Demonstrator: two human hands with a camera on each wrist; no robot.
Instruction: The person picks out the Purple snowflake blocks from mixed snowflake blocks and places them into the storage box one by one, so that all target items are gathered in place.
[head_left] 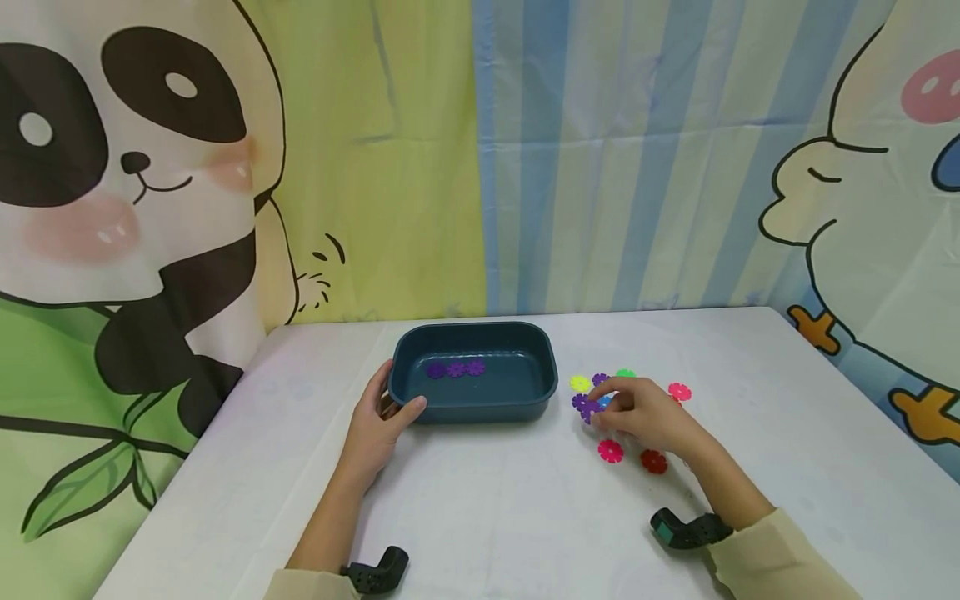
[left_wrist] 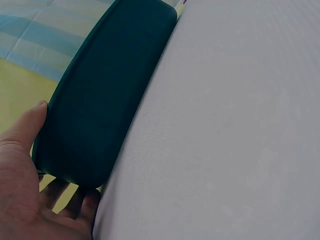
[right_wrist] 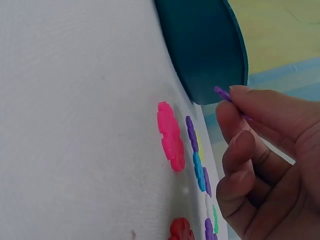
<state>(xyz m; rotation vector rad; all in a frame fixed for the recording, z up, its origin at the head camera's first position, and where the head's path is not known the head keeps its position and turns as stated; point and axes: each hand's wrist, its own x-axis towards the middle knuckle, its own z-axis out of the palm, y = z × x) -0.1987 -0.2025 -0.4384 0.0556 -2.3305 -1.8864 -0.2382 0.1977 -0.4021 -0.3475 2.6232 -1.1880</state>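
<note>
My left hand (head_left: 378, 425) grips the left end of a dark teal plastic tray (head_left: 480, 412), thumb at the front rim and fingers around the end wall. In the left wrist view the thumb presses the tray's rim (left_wrist: 100, 100), with the other fingers beneath. Inside the tray lie a few purple flower-shaped discs (head_left: 456, 369). To the right of the tray, my right hand (head_left: 648, 412) pinches a purple flower-shaped disc (right_wrist: 222, 93) between thumb and index finger, above the loose discs. The remaining fingers of that hand are curled.
Loose discs lie near the right hand: yellow (head_left: 580, 383), green (head_left: 626, 373), pink (head_left: 611, 451), red (head_left: 654, 461), a rose one (head_left: 679, 392), plus purple and blue ones partly hidden by the hand. Printed curtains (head_left: 637, 167) rise behind the white table (head_left: 495, 508).
</note>
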